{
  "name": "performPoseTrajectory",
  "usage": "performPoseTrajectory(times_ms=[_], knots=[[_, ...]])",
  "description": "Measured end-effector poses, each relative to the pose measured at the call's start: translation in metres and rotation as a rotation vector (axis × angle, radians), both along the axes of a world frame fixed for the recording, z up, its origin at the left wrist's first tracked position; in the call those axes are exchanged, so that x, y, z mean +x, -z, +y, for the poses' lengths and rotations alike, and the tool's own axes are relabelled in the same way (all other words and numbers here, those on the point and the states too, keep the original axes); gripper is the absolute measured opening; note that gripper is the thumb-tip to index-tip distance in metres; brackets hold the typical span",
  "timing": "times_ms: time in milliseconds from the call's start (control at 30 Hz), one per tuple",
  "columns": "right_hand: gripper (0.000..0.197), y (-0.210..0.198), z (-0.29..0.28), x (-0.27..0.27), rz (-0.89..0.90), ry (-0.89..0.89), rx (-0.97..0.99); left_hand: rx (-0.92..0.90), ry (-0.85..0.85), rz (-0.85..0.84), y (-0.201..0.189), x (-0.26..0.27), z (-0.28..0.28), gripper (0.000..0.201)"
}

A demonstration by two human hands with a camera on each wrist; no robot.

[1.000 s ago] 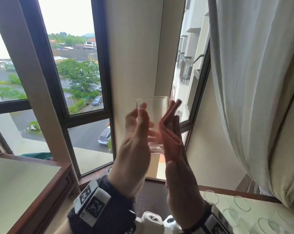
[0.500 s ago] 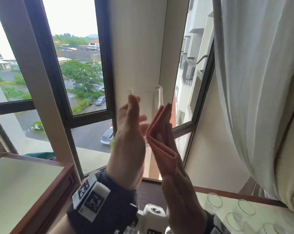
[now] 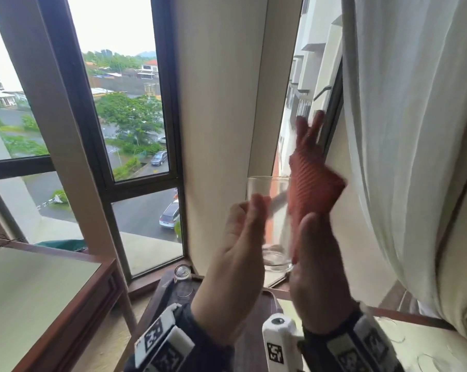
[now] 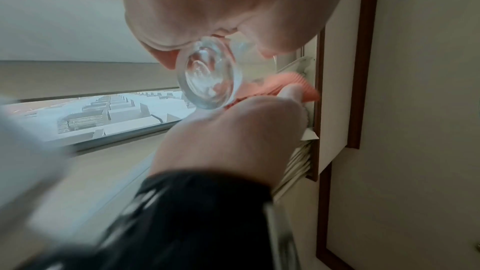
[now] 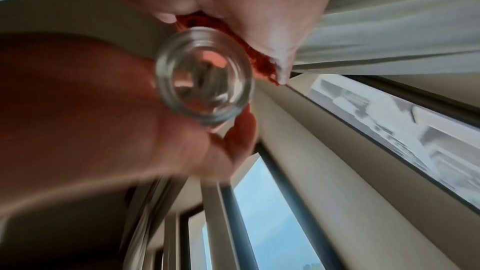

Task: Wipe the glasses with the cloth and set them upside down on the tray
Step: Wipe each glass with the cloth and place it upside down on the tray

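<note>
Holding a clear glass [image 3: 270, 224] upright in the air before the window corner, the left hand [image 3: 237, 253] has its fingers and thumb curled round the glass's lower half, the thick base pointing down toward the wrists, as both wrist views show from below. The right hand [image 3: 318, 261] presses an orange ribbed cloth [image 3: 311, 186] against the glass's right side; its fingers reach up straight past the rim with the cloth draped over them, so this hand is spread flat rather than closed, with the cloth caught between palm and glass. In the left wrist view the cloth [image 4: 285, 85] shows beyond the round base [image 4: 210, 77], and in the right wrist view the base [image 5: 205, 81] fills the space between the two hands. Below them lies a dark brown tray [image 3: 160, 296] carrying a second glass [image 3: 183, 276], which stands near the tray's far edge. A white curtain [image 3: 404, 130] hangs at the right, and a desk [image 3: 39, 296] with a pale top sits at the left.
</note>
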State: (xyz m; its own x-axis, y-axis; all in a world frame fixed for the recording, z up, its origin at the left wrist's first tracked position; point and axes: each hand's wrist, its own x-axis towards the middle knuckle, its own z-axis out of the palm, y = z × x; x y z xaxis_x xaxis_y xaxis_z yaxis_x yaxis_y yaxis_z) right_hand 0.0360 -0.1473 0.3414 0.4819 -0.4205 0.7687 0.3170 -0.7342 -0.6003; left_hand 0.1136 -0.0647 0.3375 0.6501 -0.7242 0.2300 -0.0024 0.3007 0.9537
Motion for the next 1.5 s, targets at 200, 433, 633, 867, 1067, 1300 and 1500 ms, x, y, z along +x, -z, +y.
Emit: performPoseTrajectory(times_ms=[200, 433, 633, 867, 1067, 1300, 1500], knots=[[0.050, 0.048, 0.017, 0.007, -0.039, -0.085, 0.049, -0.085, -0.089, 0.090, -0.020, 0.020, 0.008, 0.062], [0.039, 0.011, -0.013, 0.010, -0.051, 0.007, -0.092, -0.025, -0.053, -0.131, -0.010, -0.002, 0.004, 0.063], [0.056, 0.006, 0.025, 0.006, 0.009, -0.155, -0.203, -0.065, -0.010, 0.074, -0.016, 0.018, 0.005, 0.078], [0.050, 0.073, 0.034, -0.003, 0.073, -0.154, 0.358, -0.072, 0.054, 0.016, -0.028, 0.033, 0.019, 0.042], [0.032, 0.087, 0.035, -0.003, 0.249, -0.155, 0.845, -0.010, 0.004, -0.384, -0.023, 0.041, 0.033, 0.062], [0.054, 0.031, 0.040, 0.009, -0.198, -0.480, 1.280, 0.026, -0.104, -0.539, -0.006, 0.047, 0.051, 0.070], [0.052, 0.037, 0.034, -0.003, -0.010, -0.141, 0.813, 0.082, -0.193, -0.516, 0.004, 0.063, 0.071, 0.079]])
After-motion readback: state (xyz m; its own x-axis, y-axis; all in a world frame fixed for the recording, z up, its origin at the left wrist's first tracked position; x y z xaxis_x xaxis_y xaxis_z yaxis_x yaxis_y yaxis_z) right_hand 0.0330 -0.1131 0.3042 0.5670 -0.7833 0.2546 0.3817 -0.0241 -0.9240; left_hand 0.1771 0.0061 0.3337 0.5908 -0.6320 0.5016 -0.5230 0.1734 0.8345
